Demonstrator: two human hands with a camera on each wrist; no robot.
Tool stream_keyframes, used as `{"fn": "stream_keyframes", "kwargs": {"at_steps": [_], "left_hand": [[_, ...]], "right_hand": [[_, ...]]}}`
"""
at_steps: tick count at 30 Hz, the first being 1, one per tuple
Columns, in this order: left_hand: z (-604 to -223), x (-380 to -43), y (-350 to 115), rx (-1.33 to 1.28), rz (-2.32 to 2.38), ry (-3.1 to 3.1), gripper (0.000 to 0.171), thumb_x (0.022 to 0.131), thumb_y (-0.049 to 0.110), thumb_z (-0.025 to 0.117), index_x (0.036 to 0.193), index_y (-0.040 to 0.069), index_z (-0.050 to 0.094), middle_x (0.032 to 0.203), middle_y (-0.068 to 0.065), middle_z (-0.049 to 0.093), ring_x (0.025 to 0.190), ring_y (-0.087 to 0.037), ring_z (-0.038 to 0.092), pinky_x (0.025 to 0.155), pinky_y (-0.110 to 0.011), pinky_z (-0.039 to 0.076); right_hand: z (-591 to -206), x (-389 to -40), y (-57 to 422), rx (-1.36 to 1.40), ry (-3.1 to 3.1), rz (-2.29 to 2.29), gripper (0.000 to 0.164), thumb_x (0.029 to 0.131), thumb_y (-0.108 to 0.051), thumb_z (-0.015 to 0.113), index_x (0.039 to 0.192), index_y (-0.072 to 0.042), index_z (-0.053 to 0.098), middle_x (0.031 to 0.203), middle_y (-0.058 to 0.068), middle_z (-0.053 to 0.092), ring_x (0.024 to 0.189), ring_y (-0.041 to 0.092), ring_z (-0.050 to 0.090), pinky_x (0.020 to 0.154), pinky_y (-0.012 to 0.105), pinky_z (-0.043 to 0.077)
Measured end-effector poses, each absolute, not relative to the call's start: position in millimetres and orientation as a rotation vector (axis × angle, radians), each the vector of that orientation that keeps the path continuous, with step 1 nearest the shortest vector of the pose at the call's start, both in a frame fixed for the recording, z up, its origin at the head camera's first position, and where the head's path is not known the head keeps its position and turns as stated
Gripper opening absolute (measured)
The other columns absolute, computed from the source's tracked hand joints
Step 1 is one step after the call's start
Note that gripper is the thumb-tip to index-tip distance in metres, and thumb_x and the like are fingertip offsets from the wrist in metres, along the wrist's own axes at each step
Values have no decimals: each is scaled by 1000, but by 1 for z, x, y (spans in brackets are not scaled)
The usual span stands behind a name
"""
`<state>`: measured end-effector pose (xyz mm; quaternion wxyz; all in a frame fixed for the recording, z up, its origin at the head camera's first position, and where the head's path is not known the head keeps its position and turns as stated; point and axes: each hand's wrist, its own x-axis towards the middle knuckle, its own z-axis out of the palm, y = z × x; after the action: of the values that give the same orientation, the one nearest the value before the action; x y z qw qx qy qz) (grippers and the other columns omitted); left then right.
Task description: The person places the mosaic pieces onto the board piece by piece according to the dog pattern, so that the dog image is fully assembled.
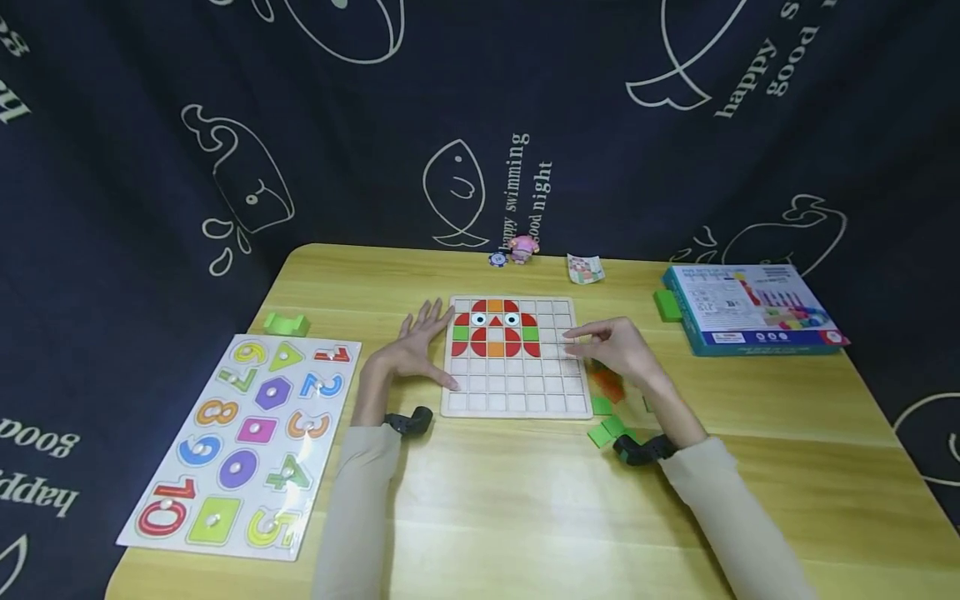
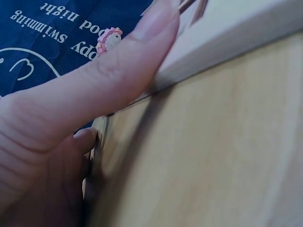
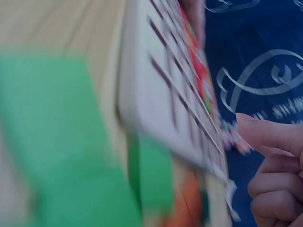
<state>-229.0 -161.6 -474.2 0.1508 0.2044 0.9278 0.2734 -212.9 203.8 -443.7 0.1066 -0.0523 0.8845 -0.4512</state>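
A white grid board [image 1: 517, 388] lies mid-table, with red, orange and green tiles [image 1: 495, 333] forming an owl-like figure in its upper left part. My left hand [image 1: 408, 350] spreads its fingers along the board's left side, its thumb at the lower left edge. In the left wrist view that thumb [image 2: 109, 75] crosses the board's rim [image 2: 222, 47]. Over the right edge hovers my right hand [image 1: 621, 348], thumb and forefinger apart, with no tile seen between them. The right wrist view shows the hand [image 3: 277, 177] beside the board [image 3: 156, 101], other fingers bent.
Loose green tiles [image 1: 606, 432] and orange ones [image 1: 607, 383] lie right of the board. A number puzzle [image 1: 255, 454] is at left, a blue box [image 1: 757, 308] at right. Behind are a pink figurine [image 1: 522, 247], a round chip [image 1: 498, 259] and a small picture card [image 1: 585, 268].
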Motion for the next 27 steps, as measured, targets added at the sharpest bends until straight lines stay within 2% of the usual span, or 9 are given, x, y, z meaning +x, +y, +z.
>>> {"fn": "stream_keyframes", "kwargs": {"at_steps": [6, 9, 14, 17, 21, 27], "left_hand": [[-474, -228, -165, 573, 812, 2658, 134, 57, 55, 88, 157, 22, 5, 164, -6, -14, 151, -27, -18, 123, -53, -10], [-474, -227, -167, 558, 813, 2654, 134, 57, 55, 88, 157, 23, 5, 164, -6, -14, 151, -27, -18, 123, -52, -10], [-473, -228, -168, 548, 814, 2652, 134, 57, 55, 88, 157, 23, 4, 164, -6, -14, 151, -27, -19, 123, -53, -10], [-473, -230, -168, 547, 817, 2654, 133, 57, 55, 88, 157, 24, 4, 164, -5, -14, 151, -25, -19, 123, -51, -11], [-474, -231, -167, 548, 825, 2657, 133, 57, 54, 88, 157, 25, 5, 164, -4, -13, 151, -24, -19, 123, -50, -11], [-476, -231, -161, 572, 825, 2658, 131, 58, 54, 87, 157, 24, 6, 164, -5, -13, 151, -26, -18, 123, -51, -10]], "right_hand": [[-443, -188, 258, -70, 2651, -1233, 35, 85, -28, 74, 115, -11, 71, 53, -6, 33, 45, 9, 28, 41, 25, 25], [-448, -178, 271, -29, 2639, -1140, 36, 85, -31, 73, 116, -12, 70, 55, -6, 33, 48, 9, 30, 43, 24, 25], [-454, -170, 274, -20, 2579, -1135, 43, 80, -32, 78, 117, -12, 69, 58, -6, 30, 52, 9, 28, 46, 23, 23], [-458, -169, 270, -34, 2529, -1202, 47, 78, -28, 80, 118, -8, 66, 60, -5, 29, 53, 9, 28, 48, 24, 24], [-460, -169, 262, -41, 2492, -1227, 46, 78, -22, 80, 118, -5, 63, 61, -6, 30, 54, 9, 28, 50, 24, 25], [-458, -169, 260, -68, 2488, -1204, 41, 81, -18, 77, 118, -7, 63, 57, -6, 32, 48, 8, 26, 45, 21, 22]]}}
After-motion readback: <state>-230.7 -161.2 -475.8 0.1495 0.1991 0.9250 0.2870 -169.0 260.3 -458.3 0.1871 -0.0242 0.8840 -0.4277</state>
